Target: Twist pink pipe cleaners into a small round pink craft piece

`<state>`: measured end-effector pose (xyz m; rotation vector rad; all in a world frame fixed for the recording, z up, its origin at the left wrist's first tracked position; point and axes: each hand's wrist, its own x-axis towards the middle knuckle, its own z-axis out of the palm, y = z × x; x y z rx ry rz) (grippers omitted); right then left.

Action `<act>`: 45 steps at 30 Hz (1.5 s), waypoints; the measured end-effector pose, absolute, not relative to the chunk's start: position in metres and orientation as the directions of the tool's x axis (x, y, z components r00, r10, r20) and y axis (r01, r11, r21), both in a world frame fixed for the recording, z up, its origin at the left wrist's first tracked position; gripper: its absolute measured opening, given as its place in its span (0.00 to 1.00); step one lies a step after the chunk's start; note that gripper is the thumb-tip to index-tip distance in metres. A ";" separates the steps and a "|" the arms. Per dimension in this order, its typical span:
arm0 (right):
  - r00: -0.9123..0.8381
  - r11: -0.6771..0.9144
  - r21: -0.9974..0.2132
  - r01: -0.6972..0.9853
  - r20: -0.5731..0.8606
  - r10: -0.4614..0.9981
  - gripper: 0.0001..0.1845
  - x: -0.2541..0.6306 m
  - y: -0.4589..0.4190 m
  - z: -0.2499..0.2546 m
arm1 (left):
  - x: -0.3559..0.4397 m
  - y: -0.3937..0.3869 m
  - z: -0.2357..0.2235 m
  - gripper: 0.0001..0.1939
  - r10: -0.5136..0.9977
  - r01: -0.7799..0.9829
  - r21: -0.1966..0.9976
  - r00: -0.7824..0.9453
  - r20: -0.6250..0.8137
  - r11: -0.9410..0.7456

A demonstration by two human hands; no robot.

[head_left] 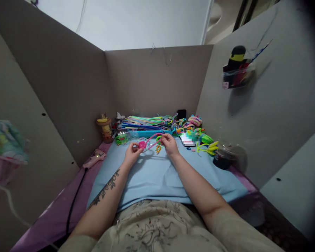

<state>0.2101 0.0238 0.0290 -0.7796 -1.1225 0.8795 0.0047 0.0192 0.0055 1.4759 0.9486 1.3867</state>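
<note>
Between my hands is a pink pipe cleaner (154,135), one end of it wound into a small dense pink coil (142,144). My left hand (132,151) pinches that coil between thumb and fingertips. From there the strands arch up and across to my right hand (169,143), whose fingers are closed on the far part. Just behind the strands, small orange and green twisted pieces (158,148) lie on the light blue cloth (157,175). Both hands are held a little above the cloth.
At the back, a blue tray (149,133) holds many coloured pipe cleaners (147,122). Finished fuzzy shapes (195,120) and a dark tub (223,157) stand at right. A pink glue gun (95,158) with a black cord lies left. Grey panels enclose three sides.
</note>
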 end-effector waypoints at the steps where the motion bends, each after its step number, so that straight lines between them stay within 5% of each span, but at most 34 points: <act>1: 0.203 0.437 -0.874 -0.211 0.398 0.894 0.18 0.210 0.024 0.029 | 0.005 0.019 0.005 0.19 0.940 -0.034 0.945 0.091 0.328 -0.326; 8: 0.119 0.285 -0.880 -0.380 0.259 0.958 0.19 0.209 0.024 0.029 | 0.006 0.015 0.008 0.19 0.940 -0.046 0.948 0.122 0.317 -0.314; 16: -0.101 0.033 -0.939 -0.342 0.072 0.992 0.18 0.198 0.022 0.023 | 0.009 0.014 0.009 0.20 0.929 -0.089 0.943 0.165 0.332 -0.321; 26: -0.202 0.105 -0.992 -0.070 0.117 0.972 0.17 0.180 0.011 0.017 | 0.009 0.014 0.008 0.21 0.930 -0.089 0.946 0.176 0.323 -0.311; 35: 0.102 0.134 -0.936 -0.325 0.106 0.989 0.16 0.189 0.026 0.015 | 0.005 0.019 0.007 0.21 0.947 -0.091 0.949 0.083 0.309 -0.301; 45: -0.186 0.097 -0.995 0.007 0.094 0.978 0.12 0.176 0.011 0.013 | 0.006 0.013 0.010 0.21 0.948 -0.145 0.957 0.160 0.275 -0.253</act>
